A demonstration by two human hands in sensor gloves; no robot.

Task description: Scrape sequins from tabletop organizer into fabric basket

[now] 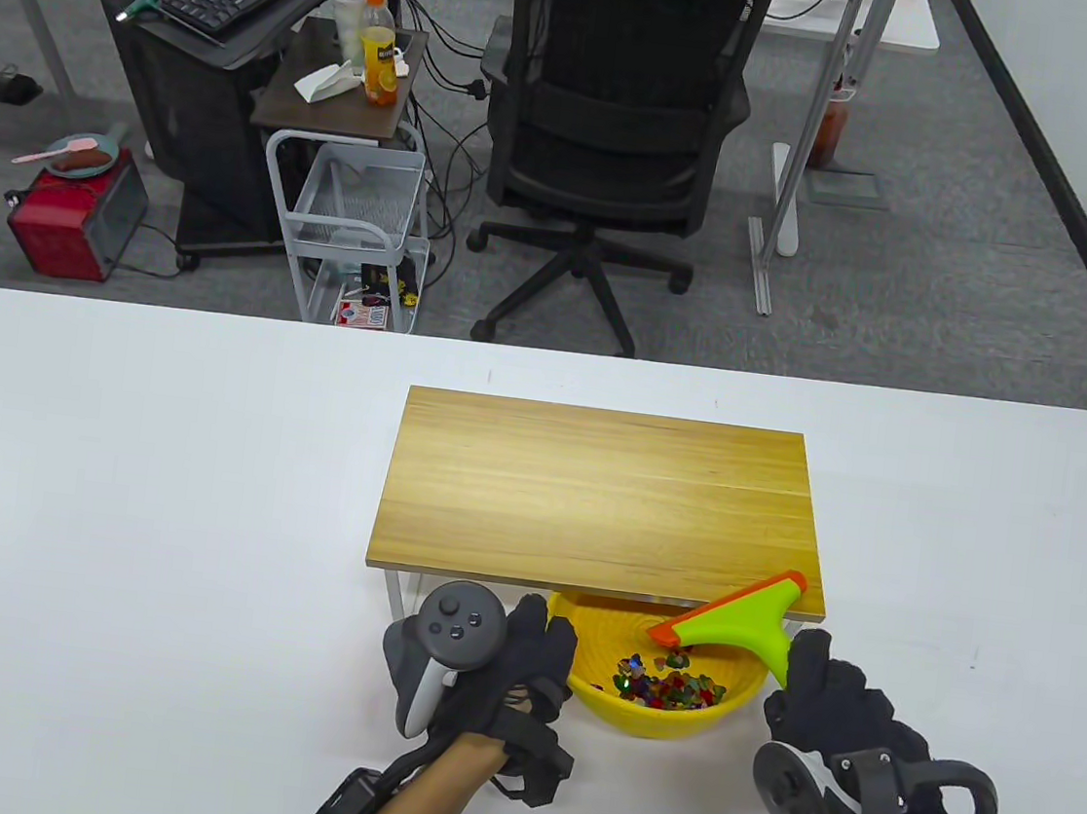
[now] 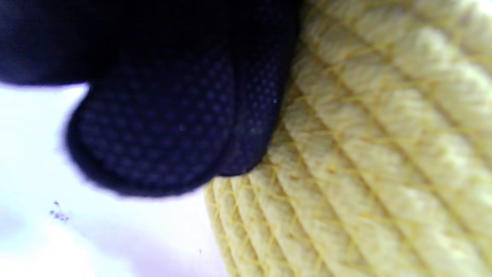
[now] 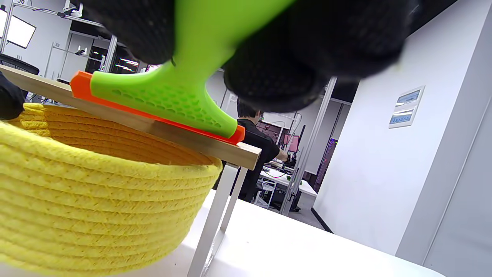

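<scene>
- Tabletop organizer (image 1: 604,497): wooden top on white legs, standing on the white table (image 1: 141,498); top surface bare of sequins in the table view.
- Fabric basket (image 1: 603,706): yellow coiled rope, set on the table at the organizer's near edge, partly tucked under it.
- Sequins (image 1: 664,685): multicoloured heap lying inside the basket, on its bottom.
- Scraper (image 1: 740,620): green body with orange blade; blade edge resting along the organizer's near right edge, partly overhanging the basket.
- Right hand (image 1: 837,710): black glove, fingers (image 3: 276,77) clamped around the scraper's green handle.
- Left hand (image 1: 513,678): black glove, fingers (image 2: 161,130) together and pressed against the basket's outer left wall, near the rim; left wrist view blurred but contact plain.
- Office chair (image 1: 614,131): black, on the floor beyond the table.
</scene>
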